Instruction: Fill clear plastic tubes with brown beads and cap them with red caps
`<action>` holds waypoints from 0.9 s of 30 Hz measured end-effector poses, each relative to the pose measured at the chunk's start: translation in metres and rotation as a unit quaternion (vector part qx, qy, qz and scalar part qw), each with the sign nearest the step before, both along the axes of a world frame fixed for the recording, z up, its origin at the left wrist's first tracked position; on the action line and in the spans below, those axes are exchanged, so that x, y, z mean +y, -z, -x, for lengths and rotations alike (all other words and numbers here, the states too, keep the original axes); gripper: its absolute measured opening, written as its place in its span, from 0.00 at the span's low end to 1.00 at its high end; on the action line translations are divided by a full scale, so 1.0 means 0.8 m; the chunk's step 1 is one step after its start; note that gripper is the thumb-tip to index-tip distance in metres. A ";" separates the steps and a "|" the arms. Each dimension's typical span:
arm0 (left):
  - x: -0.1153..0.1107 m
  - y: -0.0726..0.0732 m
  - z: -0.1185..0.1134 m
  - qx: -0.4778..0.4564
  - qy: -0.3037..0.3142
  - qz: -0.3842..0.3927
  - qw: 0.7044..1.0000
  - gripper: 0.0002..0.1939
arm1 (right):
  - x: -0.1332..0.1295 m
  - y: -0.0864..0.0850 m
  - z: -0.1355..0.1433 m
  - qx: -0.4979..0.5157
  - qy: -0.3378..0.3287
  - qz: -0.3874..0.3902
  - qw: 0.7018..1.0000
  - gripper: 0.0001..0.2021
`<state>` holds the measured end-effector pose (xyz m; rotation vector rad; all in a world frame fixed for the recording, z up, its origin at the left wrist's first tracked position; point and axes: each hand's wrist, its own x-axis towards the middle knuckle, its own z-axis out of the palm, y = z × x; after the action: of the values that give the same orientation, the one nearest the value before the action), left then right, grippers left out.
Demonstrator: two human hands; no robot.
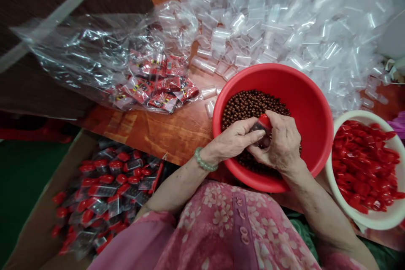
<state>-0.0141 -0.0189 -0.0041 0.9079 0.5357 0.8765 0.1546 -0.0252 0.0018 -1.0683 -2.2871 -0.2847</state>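
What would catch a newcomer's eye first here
The big red basin of brown beads stands out right of centre, left hand and right hand holding a red-topped container over it. Beyond it spreads a heap of clear plastic pieces; to its right sits a white bowl of red parts.

A: Specify the unobstructed approach to the red basin (311, 109).
B: Left side, across the bare tabletop (190, 135), nearer than the plastic bag (95, 50).
A: Obstructions?
B: Transparent tubes (265, 29) behind, in a dense pile; white bowl (373, 219) at right, possibly touching the basin.
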 end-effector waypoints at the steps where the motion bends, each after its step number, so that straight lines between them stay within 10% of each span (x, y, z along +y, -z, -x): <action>1: -0.001 0.000 0.000 -0.001 0.001 0.003 1.000 0.16 | 0.000 0.000 0.000 -0.002 0.001 -0.004 1.000 0.35; 18: 0.007 -0.001 0.001 -0.091 0.072 0.158 0.981 0.46 | 0.001 0.003 -0.002 0.026 -0.015 0.104 0.994 0.33; 27: 0.004 0.003 -0.005 -0.075 0.070 0.200 0.975 0.40 | -0.003 -0.001 -0.004 0.068 -0.097 0.148 0.982 0.34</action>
<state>-0.0105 -0.0154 -0.0062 0.5013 0.4888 0.6707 0.1582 -0.0279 0.0022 -0.9597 -2.3329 0.2080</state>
